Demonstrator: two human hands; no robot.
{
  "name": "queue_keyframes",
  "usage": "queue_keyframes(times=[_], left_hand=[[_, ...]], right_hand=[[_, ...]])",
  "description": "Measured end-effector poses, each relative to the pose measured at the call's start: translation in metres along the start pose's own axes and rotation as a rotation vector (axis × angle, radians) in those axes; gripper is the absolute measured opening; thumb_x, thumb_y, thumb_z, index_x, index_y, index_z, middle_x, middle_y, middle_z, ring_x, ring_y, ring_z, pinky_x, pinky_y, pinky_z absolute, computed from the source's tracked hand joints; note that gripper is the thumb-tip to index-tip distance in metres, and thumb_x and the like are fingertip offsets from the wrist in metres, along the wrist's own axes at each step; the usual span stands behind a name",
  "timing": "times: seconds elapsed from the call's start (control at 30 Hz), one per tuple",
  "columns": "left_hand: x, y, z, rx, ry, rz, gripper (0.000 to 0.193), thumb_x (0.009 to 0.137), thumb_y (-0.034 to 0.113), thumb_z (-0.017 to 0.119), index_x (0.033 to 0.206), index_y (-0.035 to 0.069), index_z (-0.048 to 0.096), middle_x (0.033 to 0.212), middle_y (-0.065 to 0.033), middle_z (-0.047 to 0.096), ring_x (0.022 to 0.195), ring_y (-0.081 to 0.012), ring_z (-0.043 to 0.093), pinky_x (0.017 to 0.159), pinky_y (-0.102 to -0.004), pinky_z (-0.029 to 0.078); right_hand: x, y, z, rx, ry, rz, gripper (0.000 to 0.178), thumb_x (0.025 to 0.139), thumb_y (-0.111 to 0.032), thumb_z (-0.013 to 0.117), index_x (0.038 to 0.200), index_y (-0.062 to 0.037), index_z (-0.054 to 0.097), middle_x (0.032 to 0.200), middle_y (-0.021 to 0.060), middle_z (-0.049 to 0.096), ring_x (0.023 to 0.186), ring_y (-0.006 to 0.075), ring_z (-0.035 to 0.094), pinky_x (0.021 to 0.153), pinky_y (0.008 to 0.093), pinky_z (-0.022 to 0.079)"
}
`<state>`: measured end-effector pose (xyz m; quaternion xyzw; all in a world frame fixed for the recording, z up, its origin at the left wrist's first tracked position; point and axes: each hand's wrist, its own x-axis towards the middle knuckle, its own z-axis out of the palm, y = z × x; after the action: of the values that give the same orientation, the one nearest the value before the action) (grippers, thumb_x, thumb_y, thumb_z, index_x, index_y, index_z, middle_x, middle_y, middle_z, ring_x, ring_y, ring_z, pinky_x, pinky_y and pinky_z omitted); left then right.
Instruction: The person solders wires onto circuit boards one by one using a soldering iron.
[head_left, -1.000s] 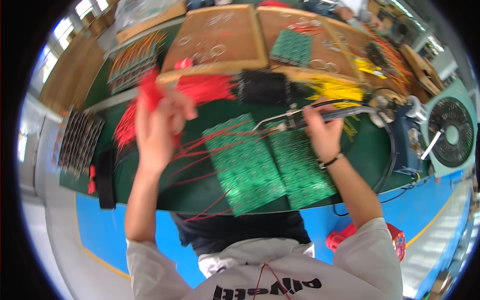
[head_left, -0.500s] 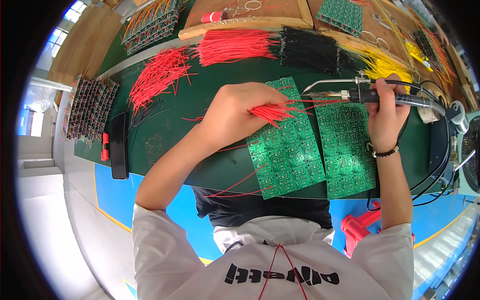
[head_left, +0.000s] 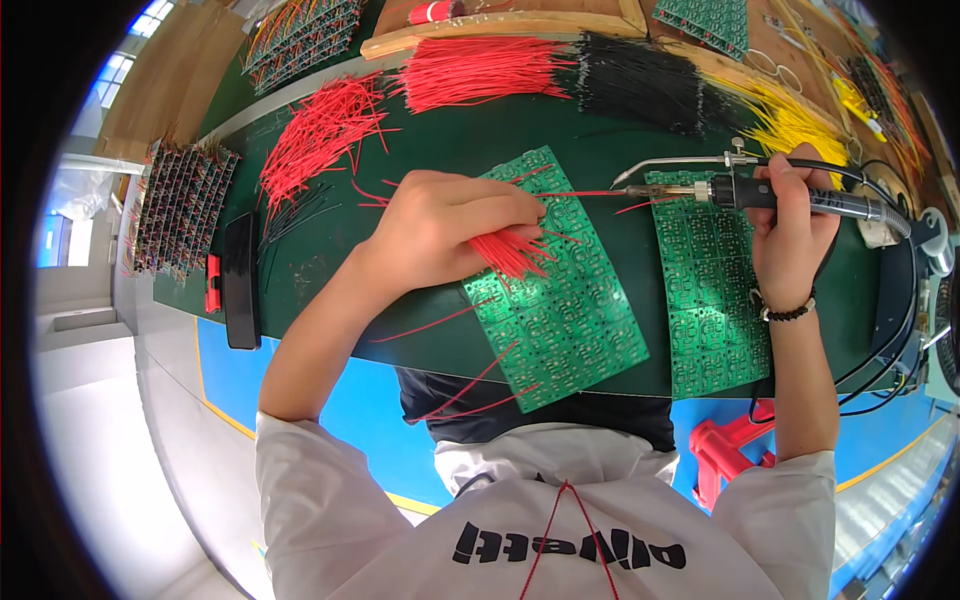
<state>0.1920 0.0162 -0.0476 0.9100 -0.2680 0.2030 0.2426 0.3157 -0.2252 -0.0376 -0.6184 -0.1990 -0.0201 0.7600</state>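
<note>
My left hand [head_left: 445,225] is closed round a bundle of red wires [head_left: 512,254], over the upper left part of a green circuit board panel [head_left: 570,310]. From its fingertips one red wire stretches right to the tip of a soldering iron [head_left: 690,190]. My right hand [head_left: 793,225] grips the iron's dark handle, above the top of a second green circuit board panel [head_left: 715,290]. A thin metal tube [head_left: 680,161] is clamped along the iron. Several red wires stick out past the left edge of the first panel, which lies slanted.
Piles of red wires [head_left: 485,72], black wires [head_left: 640,85] and yellow wires [head_left: 798,125] line the table's far side. A phone [head_left: 241,282] lies at the left, near stacked wired boards [head_left: 183,208]. Cables [head_left: 895,320] hang at the right, by a red stool [head_left: 730,450].
My left hand has moved left with the red wires. The left panel has turned and its top has shifted left, widening the gap to the right panel. The iron remains in my right hand.
</note>
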Motion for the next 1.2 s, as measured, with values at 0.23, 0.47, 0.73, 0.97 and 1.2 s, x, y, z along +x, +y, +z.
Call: queue_keyframes(times=[0.23,0.47,0.73,0.97,1.2], left_hand=[[0.001,0.0,0.001,-0.145,0.083,0.009,0.014,0.062,0.001,0.067,0.07,0.003,0.056,0.077,-0.0095,0.062,0.059,-0.0204,0.06,0.049,-0.0261,0.048],[-0.004,-0.002,0.005,-0.131,0.068,-0.045,0.016,0.058,-0.002,0.064,0.067,0.003,0.052,0.083,-0.0117,0.062,0.057,-0.0202,0.058,0.048,-0.0256,0.047],[-0.006,-0.002,0.007,-0.137,0.067,-0.051,0.017,0.057,-0.003,0.063,0.066,0.004,0.05,0.083,-0.0114,0.062,0.055,-0.0195,0.058,0.045,-0.025,0.045],[-0.006,-0.003,0.009,-0.11,0.103,-0.044,0.017,0.057,-0.002,0.064,0.065,0.004,0.051,0.08,-0.0108,0.063,0.056,-0.0193,0.058,0.046,-0.025,0.045],[-0.005,-0.002,0.009,-0.106,0.084,-0.044,0.017,0.056,-0.002,0.064,0.064,0.004,0.051,0.079,-0.0104,0.063,0.056,-0.0195,0.058,0.046,-0.0252,0.045]], right_hand=[[-0.007,-0.001,0.003,-0.019,-0.076,0.06,0.013,0.079,-0.009,0.051,0.069,-0.0063,0.044,0.064,0.0055,0.049,0.041,0.0036,0.033,0.035,0.0166,0.024],[-0.014,-0.002,0.006,-0.077,-0.117,0.051,0.018,0.074,-0.011,0.059,0.064,-0.0063,0.044,0.057,-0.0022,0.043,0.042,0.0016,0.035,0.036,0.0154,0.026],[-0.016,0.001,0.006,-0.124,-0.149,0.062,0.019,0.074,-0.012,0.058,0.063,-0.0067,0.043,0.057,-0.0034,0.042,0.043,0.0012,0.034,0.036,0.0153,0.026],[-0.017,0.001,0.006,-0.153,-0.174,0.04,0.019,0.074,-0.012,0.058,0.063,-0.0065,0.042,0.058,-0.0026,0.043,0.043,0.0012,0.033,0.037,0.0153,0.026],[-0.017,0.0,0.007,-0.12,-0.192,0.048,0.019,0.073,-0.011,0.058,0.063,-0.0063,0.042,0.06,-0.0012,0.045,0.043,0.0016,0.033,0.037,0.0154,0.026]])
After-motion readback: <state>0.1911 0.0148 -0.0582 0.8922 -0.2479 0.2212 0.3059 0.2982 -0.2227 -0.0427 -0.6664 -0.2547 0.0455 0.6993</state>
